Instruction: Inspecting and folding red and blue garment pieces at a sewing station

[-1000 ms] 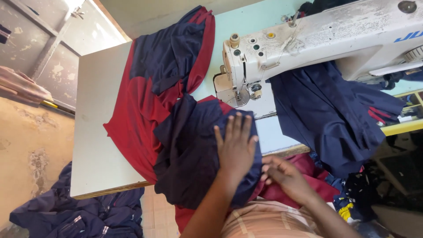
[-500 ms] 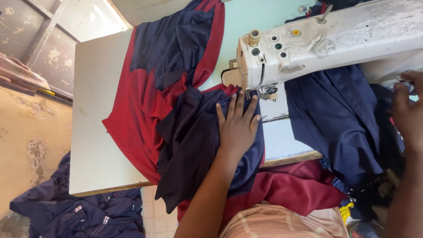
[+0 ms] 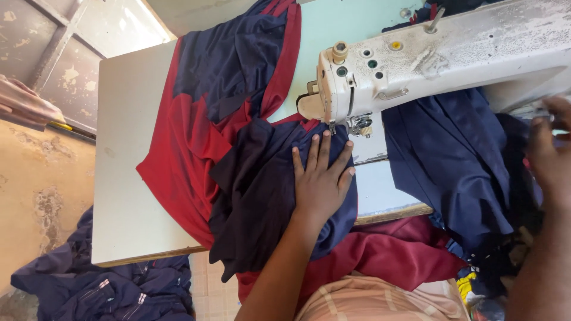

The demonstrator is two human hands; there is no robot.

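My left hand (image 3: 320,181) lies flat, fingers spread, on a navy and red garment (image 3: 238,148) just in front of the needle area of a white sewing machine (image 3: 428,53). The fingertips almost reach the presser foot (image 3: 357,126). The garment spreads over the table (image 3: 125,178) and hangs over its near edge. My right hand (image 3: 553,157) is blurred at the right edge, beside the machine's right end. Its grip is unclear. More navy cloth (image 3: 452,160) hangs under the machine arm.
Dark red fabric (image 3: 386,255) lies across my lap. A heap of navy garments (image 3: 101,285) sits on the floor at lower left. A worn wall and a window frame (image 3: 53,41) stand to the left.
My right hand rose from the red fabric on my lap to the machine's right end. My left hand stayed flat on the garment, now closer to the needle.
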